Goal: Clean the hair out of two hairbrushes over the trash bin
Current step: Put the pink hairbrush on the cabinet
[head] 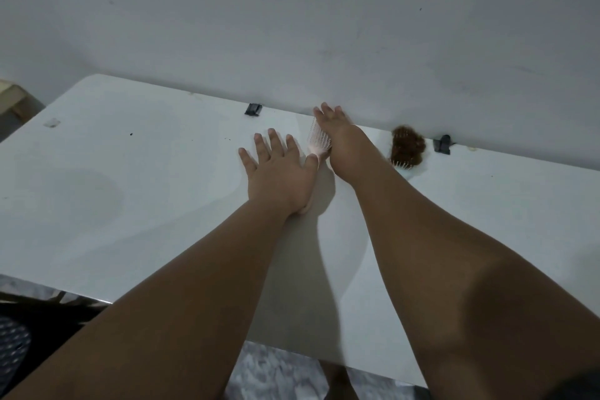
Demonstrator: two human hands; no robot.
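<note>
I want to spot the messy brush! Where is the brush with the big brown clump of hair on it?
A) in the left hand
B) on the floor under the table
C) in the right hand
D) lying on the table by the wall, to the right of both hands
D: the hair-clogged brush lies on the table by the wall, to the right of the right hand, which does not touch it.

left hand (279,172) flat, fingers spread | right hand (337,136) farther forward, fingers straight | both arms outstretched
</note>
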